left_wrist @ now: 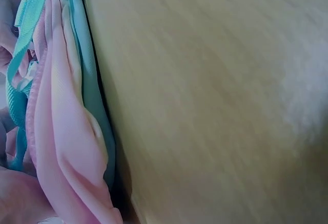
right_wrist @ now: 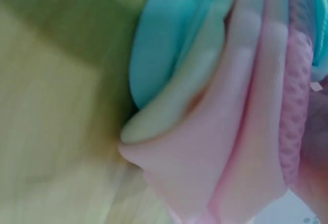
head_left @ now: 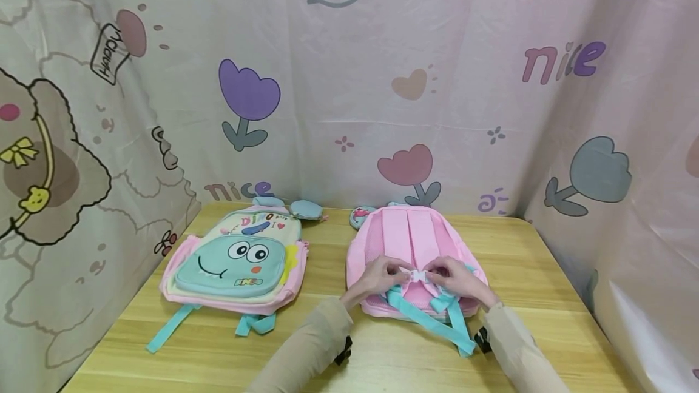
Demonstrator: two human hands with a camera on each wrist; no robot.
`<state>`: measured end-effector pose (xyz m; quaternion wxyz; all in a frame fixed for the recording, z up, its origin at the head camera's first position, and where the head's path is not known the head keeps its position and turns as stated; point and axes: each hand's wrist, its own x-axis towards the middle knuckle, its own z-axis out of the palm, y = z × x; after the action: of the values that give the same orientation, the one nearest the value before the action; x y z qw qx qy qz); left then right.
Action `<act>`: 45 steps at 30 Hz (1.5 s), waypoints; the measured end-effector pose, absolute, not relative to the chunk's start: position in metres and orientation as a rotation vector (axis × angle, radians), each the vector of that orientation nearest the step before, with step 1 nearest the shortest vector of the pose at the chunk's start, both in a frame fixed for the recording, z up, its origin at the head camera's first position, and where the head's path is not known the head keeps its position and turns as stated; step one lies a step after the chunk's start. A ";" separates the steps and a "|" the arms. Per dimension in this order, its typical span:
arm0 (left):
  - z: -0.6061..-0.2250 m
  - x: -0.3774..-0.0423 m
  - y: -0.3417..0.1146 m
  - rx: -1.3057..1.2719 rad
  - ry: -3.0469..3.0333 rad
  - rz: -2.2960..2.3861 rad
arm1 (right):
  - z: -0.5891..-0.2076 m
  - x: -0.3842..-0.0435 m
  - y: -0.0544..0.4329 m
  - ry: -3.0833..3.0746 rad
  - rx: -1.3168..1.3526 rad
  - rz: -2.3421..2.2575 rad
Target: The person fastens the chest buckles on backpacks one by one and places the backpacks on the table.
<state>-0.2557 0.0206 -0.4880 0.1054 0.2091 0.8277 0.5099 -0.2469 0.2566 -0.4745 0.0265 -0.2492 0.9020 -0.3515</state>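
A pink backpack [head_left: 357, 253] lies back side up on the table, its shoulder straps running down the middle. Over its lower part, my left hand [head_left: 379, 276] and right hand [head_left: 460, 278] pinch the two sides of a small white buckle [head_left: 418, 276]. Whether the buckle is fastened cannot be told. Turquoise webbing straps [head_left: 431, 320] hang below the hands onto the table. In the left wrist view, the pack's pink side [left_wrist: 66, 142] shows beside part of a hand. The right wrist view holds the pack's pink and turquoise side [right_wrist: 205, 147]; fingertips are hidden there.
To the left lies a second backpack [head_left: 229, 265] with a turquoise cartoon-face pocket and loose turquoise straps. Both packs rest on a wooden table [head_left: 524, 284]. A printed curtain [head_left: 338, 77] hangs behind and at both sides. A small round charm [head_left: 360, 218] sits by the pink pack's top.
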 end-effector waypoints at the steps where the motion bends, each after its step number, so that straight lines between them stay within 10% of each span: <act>1: -0.488 -0.256 0.021 0.609 2.435 1.511 | -0.474 -0.247 0.257 2.785 -0.779 -1.085; 45: -0.462 -0.265 -0.045 0.719 2.404 1.514 | -0.467 -0.242 0.270 2.833 -0.649 -1.425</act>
<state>-0.2654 -0.0446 -0.4617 0.1053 0.2441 0.8158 0.5136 -0.2424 0.2695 -0.4669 -0.0478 -0.2002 0.8742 -0.4398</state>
